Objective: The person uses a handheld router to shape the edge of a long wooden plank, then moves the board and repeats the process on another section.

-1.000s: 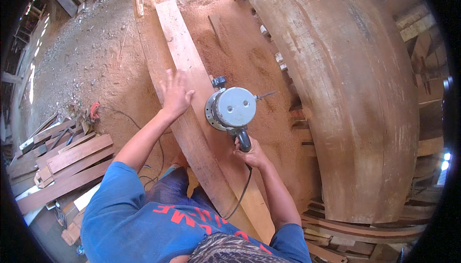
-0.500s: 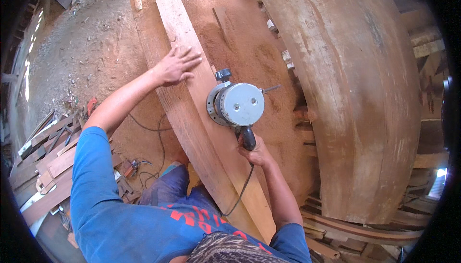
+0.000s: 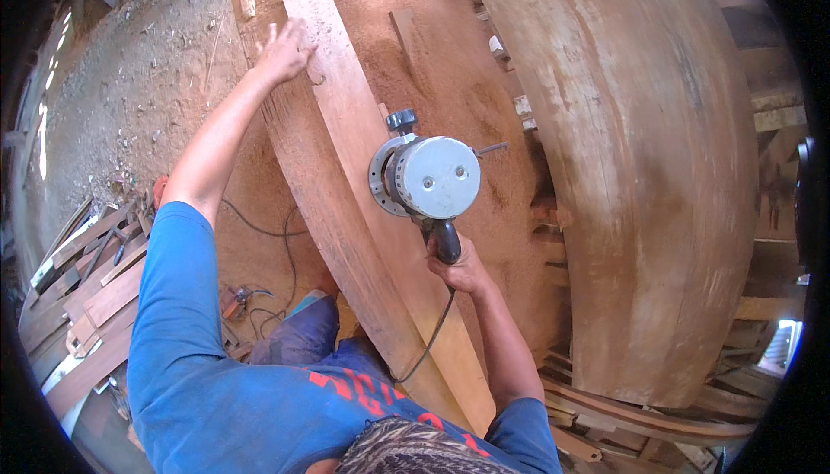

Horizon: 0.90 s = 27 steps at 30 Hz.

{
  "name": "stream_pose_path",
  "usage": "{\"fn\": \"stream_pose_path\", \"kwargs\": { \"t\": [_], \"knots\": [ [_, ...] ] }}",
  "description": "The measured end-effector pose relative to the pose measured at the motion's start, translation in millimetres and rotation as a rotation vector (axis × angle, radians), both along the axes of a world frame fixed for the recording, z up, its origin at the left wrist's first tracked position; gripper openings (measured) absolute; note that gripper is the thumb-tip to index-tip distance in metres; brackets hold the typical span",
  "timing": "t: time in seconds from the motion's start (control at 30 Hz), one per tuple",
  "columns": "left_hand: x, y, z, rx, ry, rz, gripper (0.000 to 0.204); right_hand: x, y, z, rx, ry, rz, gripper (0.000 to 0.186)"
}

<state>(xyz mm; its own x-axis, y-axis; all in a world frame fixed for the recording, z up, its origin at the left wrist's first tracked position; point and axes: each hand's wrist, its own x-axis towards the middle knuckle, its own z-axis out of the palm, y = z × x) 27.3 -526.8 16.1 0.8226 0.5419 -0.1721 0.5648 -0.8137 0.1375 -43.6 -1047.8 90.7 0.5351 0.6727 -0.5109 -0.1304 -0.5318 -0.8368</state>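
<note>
A grey router (image 3: 439,176) with a round motor top and a black clamp knob stands at the right edge of a long, pale reddish wooden plank (image 3: 350,98). My right hand (image 3: 462,266) is wrapped round the black handle on its near side. The plank lies on a wider, dust-covered board (image 3: 316,188). Near the plank's far end, my left hand (image 3: 285,52) has its fingers spread over the left edge; whether they touch the wood I cannot tell. A small dark curl lies on the plank just beside that hand. The router's bit is hidden.
A black power cord (image 3: 430,349) runs from the router's handle toward my body. Wood offcuts (image 3: 95,292) pile up at left, near a small tool (image 3: 235,303) with a cord. A large curved wooden panel (image 3: 631,171) stands at right. Sawdust (image 3: 484,111) covers the ground.
My left hand has moved away from me along the plank toward its far end, and its arm has straightened. The router and my right hand have hardly shifted.
</note>
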Motion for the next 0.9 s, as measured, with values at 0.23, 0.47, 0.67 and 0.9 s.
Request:
{"fn": "stream_pose_path", "kwargs": {
  "t": [0.23,0.47,0.67,0.9],
  "knots": [
    [6.6,55.0,-50.6,-0.469,0.006,-0.01,0.089,18.7,25.8,-0.2,0.018,0.017,-0.013,0.029],
    [6.7,31.8,-46.3,-0.308,-0.104,0.135,0.083,45.3,58.4,-4.9,-0.018,-0.021,0.05,0.029],
    [7.5,21.3,-32.9,-0.383,-0.006,0.221,0.09,63.6,87.9,-10.7,0.091,-0.009,-0.034,0.026],
    [12.2,13.5,-18.1,-0.4,0.062,0.243,0.09,87.2,122.1,-20.5,0.12,-0.01,-0.013,0.032]
  ]
}}
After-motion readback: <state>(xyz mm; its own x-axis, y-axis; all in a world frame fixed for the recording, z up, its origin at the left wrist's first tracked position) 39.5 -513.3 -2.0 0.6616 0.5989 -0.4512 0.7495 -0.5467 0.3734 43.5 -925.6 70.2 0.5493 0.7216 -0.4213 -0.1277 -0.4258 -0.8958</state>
